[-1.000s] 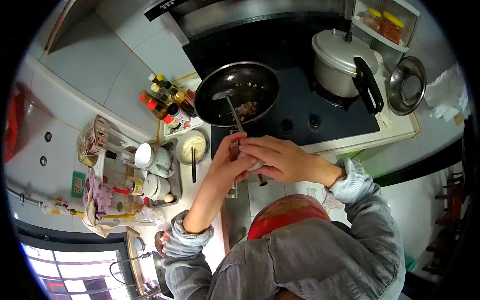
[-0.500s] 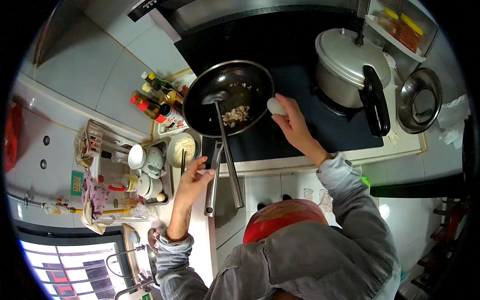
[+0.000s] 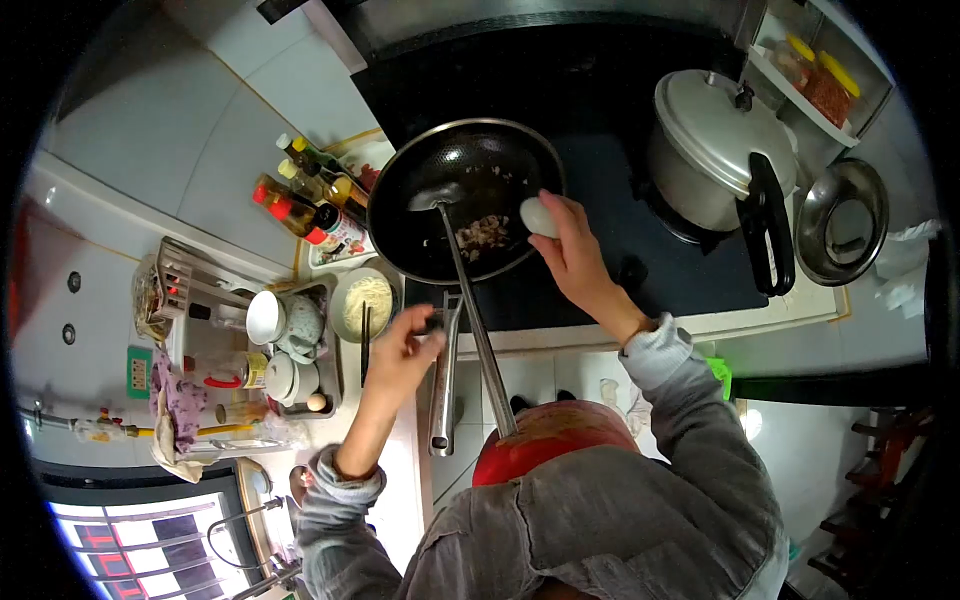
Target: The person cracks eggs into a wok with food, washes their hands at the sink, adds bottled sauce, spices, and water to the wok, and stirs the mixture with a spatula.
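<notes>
Between the fingers of my right hand point(image 3: 578, 252) is a whitish, egg-shaped thing point(image 3: 539, 217), held over the right rim of the black wok point(image 3: 420, 150). Small chopped pieces point(image 3: 482, 236) lie in the wok. A metal spatula point(image 3: 475, 320) rests in it, its long handle reaching over the rim toward my body. My left hand point(image 3: 405, 355) is left of the wok's metal handle point(image 3: 445, 400), its fingers curled and blurred; a small dark thing shows at the fingertips. Near that hand stands a bowl of pale food point(image 3: 368, 300) with dark chopsticks point(image 3: 366, 340).
A pressure cooker point(image 3: 715, 130) stands on the right of the black stove point(image 3: 600, 170). Beyond it is a metal bowl point(image 3: 843, 222). Sauce bottles point(image 3: 290, 208) stand left of the wok. A tray point(image 3: 340, 375) with white bowls and a brown egg is at the left.
My hands have come apart from where they met over the handles. My right hand moved to the wok's right rim with the whitish thing; my left hand moved left. The spatula handle has swung right.
</notes>
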Demonstrator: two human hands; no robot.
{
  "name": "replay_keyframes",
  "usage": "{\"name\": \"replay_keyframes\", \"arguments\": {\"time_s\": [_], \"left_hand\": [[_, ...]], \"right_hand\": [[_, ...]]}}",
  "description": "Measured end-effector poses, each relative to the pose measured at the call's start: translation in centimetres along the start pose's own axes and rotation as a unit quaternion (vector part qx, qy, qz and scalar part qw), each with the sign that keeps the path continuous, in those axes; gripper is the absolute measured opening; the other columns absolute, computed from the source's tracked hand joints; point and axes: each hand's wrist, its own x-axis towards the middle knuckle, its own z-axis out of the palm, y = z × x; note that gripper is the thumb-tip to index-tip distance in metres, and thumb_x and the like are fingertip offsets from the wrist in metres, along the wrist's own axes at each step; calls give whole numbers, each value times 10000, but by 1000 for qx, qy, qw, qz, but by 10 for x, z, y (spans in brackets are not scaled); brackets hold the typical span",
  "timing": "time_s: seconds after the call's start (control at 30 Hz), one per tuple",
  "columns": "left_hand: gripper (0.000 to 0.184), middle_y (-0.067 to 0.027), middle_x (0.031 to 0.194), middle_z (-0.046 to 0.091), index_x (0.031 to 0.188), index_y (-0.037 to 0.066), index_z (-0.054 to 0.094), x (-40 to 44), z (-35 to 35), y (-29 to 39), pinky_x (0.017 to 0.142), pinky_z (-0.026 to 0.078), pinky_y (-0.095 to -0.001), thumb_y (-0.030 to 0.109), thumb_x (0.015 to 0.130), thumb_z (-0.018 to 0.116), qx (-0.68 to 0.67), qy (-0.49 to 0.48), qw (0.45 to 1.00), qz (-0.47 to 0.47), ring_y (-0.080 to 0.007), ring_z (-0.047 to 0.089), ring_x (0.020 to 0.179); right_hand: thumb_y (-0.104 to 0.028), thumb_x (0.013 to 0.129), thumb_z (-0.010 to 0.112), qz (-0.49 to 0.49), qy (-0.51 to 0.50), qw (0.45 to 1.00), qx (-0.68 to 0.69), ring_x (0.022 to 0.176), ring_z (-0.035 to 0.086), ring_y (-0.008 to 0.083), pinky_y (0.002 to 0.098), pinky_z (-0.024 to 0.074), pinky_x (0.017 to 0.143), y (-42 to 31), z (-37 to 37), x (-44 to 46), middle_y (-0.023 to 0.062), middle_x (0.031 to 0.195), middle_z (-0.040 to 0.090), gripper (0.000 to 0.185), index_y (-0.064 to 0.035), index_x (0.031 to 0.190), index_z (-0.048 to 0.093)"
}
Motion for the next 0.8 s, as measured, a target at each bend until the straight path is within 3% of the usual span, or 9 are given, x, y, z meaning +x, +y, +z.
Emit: {"name": "replay_keyframes", "arguments": {"time_s": [0.07, 0.13, 0.23, 0.33, 0.47, 0.57, 0.67, 0.8], "left_hand": [[363, -28, 956, 575, 1121, 20, 534, 37, 7, 12, 628, 430, -200, 93, 781, 637, 22, 62, 993, 98, -63, 507, 699], [463, -88, 1009, 545, 1197, 15, 458, 88, 19, 30, 650, 444, -231, 90, 778, 639, -95, -1, 993, 74, -112, 531, 750], [494, -105, 1006, 549, 1172, -22, 465, 158, 35, 43, 673, 468, -254, 121, 747, 671, -268, -88, 959, 6, -152, 560, 812], [467, -113, 987, 567, 1153, -10, 484, 200, 29, 44, 693, 480, -267, 122, 745, 668, -241, -211, 947, -29, -176, 573, 859], [392, -73, 983, 582, 1130, 40, 503, 225, 28, 29, 706, 489, -301, 139, 773, 633, -200, -249, 948, -9, -177, 570, 877], [377, -65, 1000, 585, 1118, 47, 520, 247, 35, 4, 694, 490, -297, 147, 772, 633, -189, -198, 960, -58, -177, 572, 864], [372, -109, 921, 594, 1044, -20, 567, 265, 43, -18, 675, 494, -308, 147, 722, 648, -175, -156, 972, -23, -214, 583, 825], [431, -130, 891, 603, 1007, -27, 582, 287, 39, -23, 661, 495, -320, 263, 698, 661, -41, -138, 988, -54, -242, 586, 800]], "right_hand": [[-66, 814, 579, -3, -32, 998, 50, 977, 506, 346, 384, 462, 787, -7, 7, 18, 187, 1145, 443, 481, -46, 1244, 363], [-50, 803, 583, -13, -63, 994, 85, 990, 506, 328, 377, 456, 798, -5, 18, 35, 176, 1138, 452, 491, -47, 1244, 367], [-18, 767, 600, -28, -101, 989, 108, 1012, 509, 305, 370, 447, 823, 9, 34, 56, 164, 1139, 465, 519, -43, 1238, 383], [-44, 750, 626, 2, -139, 987, 84, 1025, 503, 328, 383, 435, 843, 27, 42, 75, 182, 1150, 463, 537, -38, 1230, 385], [-97, 736, 645, 40, -228, 971, -66, 1037, 501, 319, 360, 437, 840, 47, 52, 92, 178, 1161, 455, 556, -50, 1223, 382], [-124, 739, 643, 46, -266, 954, -130, 1028, 501, 347, 385, 439, 831, 65, 62, 98, 191, 1155, 460, 547, -54, 1215, 382], [-141, 754, 631, 40, -299, 939, -165, 1028, 499, 362, 402, 441, 823, 73, 65, 103, 191, 1152, 466, 535, -56, 1218, 379], [-145, 772, 609, 7, -318, 920, -229, 1010, 510, 361, 405, 445, 817, 88, 66, 109, 191, 1173, 450, 532, -48, 1236, 369]]}}
